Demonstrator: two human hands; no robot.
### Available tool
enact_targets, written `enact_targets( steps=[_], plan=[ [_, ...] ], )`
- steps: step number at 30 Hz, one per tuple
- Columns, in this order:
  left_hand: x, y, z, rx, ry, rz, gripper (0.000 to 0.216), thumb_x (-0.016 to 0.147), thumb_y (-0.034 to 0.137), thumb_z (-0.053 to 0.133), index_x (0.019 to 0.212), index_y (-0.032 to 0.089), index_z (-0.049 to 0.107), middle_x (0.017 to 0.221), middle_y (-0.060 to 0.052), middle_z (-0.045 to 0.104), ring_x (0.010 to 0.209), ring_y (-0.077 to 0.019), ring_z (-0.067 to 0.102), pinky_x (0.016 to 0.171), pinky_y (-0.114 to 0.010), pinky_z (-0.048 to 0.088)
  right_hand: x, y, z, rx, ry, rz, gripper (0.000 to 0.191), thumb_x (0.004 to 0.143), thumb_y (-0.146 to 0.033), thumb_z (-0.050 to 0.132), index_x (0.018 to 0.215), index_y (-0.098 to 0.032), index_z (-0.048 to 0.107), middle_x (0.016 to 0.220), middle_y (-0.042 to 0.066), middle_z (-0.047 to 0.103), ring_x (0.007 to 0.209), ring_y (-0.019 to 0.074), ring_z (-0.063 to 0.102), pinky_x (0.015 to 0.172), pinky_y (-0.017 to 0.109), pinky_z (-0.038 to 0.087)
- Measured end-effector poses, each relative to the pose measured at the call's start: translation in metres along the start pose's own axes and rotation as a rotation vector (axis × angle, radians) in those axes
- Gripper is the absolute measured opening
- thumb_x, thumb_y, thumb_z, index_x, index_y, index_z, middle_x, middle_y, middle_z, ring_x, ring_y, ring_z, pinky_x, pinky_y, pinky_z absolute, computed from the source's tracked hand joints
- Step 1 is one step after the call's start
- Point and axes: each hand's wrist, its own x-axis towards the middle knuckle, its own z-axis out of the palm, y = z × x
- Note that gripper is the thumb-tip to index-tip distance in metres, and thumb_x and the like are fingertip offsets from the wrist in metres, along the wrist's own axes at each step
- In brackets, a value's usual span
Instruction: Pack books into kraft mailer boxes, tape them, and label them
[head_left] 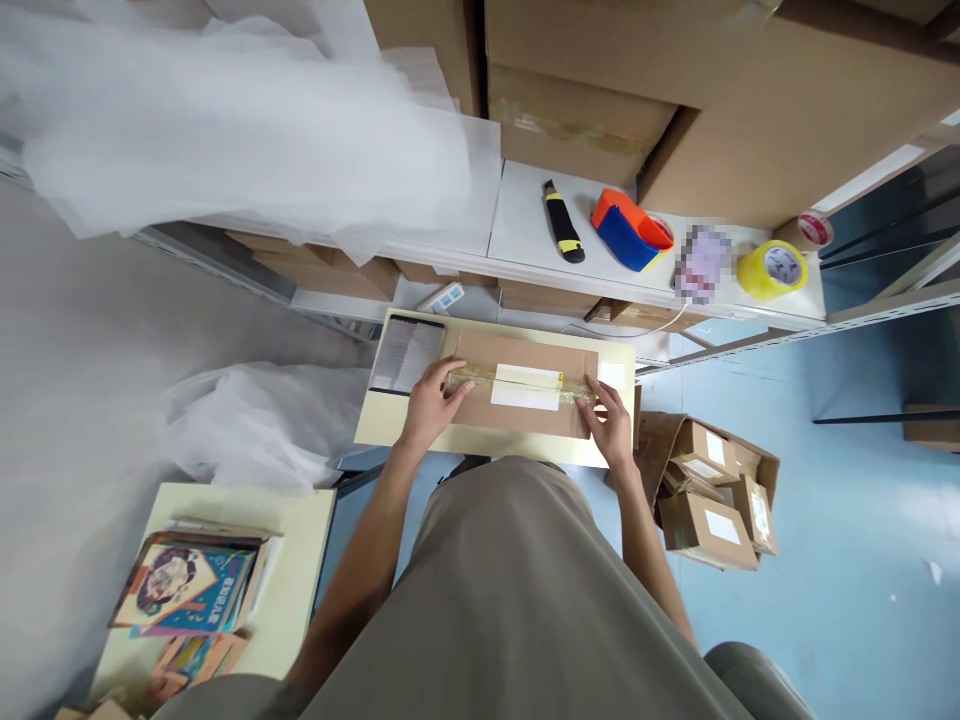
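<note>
A flat cardboard box [480, 410] lies on a small pale-yellow table [390, 430] in front of me. Transparent tape [481, 376] runs along its middle, and a white label [526, 388] is on its top. My left hand [437, 400] grips the box's left end, thumb on the top face. At the opposite end, my right hand [609, 420] holds the box with thumb and fingers by the taped edge. Some fingertips are hidden or too small to make out. A dark-edged grey flat item [407, 355] lies left of the box.
The shelf [517, 220] ahead carries a utility knife [562, 222], an orange-and-blue tape dispenser [630, 230], a blurred phone [702, 264], yellow tape [772, 270] and white foam sheets [262, 130]. An open carton of small boxes [709, 530] stands right; books [195, 590] lie lower left.
</note>
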Motion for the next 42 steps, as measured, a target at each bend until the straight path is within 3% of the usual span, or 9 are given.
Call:
enact_targets(
  steps=[10,16,21,29,42],
  plan=[
    [0.006,0.006,0.002,-0.02,0.176,0.155,0.037,0.105,0.044,0.068,0.137,0.026,0.073,0.144,-0.012,0.07,0.137,-0.0293,0.067,0.104,-0.04,0.061,0.014,0.004,-0.012,0.073,0.234,-0.136,0.054,0.106,-0.06,0.065,0.144,-0.026,0.078,0.146,0.015,0.071,0.101,0.0231,0.075,0.088,0.04,0.072],
    [0.012,-0.018,0.027,-0.034,0.204,0.162,0.037,0.104,0.047,0.07,0.132,0.025,0.075,0.136,-0.013,0.073,0.125,-0.0287,0.073,0.099,-0.04,0.063,0.024,0.023,0.008,0.086,0.205,-0.099,0.054,0.106,-0.059,0.064,0.145,-0.025,0.078,0.145,0.016,0.072,0.09,0.0205,0.074,0.082,0.039,0.071],
    [0.025,-0.023,0.038,-0.056,0.252,0.193,0.037,0.106,0.047,0.067,0.134,0.024,0.076,0.137,-0.013,0.074,0.133,-0.0294,0.07,0.115,-0.045,0.058,0.039,0.026,0.014,0.088,0.236,-0.102,0.053,0.108,-0.057,0.061,0.147,-0.025,0.076,0.147,0.016,0.072,0.089,0.0197,0.073,0.089,0.04,0.068],
    [0.065,-0.021,0.04,-0.057,0.275,0.197,0.037,0.106,0.047,0.068,0.132,0.023,0.077,0.135,-0.013,0.075,0.129,-0.0299,0.071,0.111,-0.044,0.059,0.08,0.022,0.009,0.122,0.235,-0.134,0.055,0.105,-0.058,0.063,0.143,-0.021,0.078,0.144,0.017,0.075,0.084,0.0191,0.069,0.074,0.034,0.063],
    [0.058,-0.021,0.04,-0.091,0.292,0.185,0.038,0.106,0.05,0.068,0.13,0.023,0.08,0.133,-0.013,0.076,0.125,-0.0296,0.073,0.102,-0.041,0.062,0.071,0.021,0.01,0.091,0.239,-0.112,0.059,0.107,-0.063,0.058,0.143,-0.021,0.078,0.144,0.019,0.077,0.086,0.022,0.072,0.082,0.038,0.063]
  ],
)
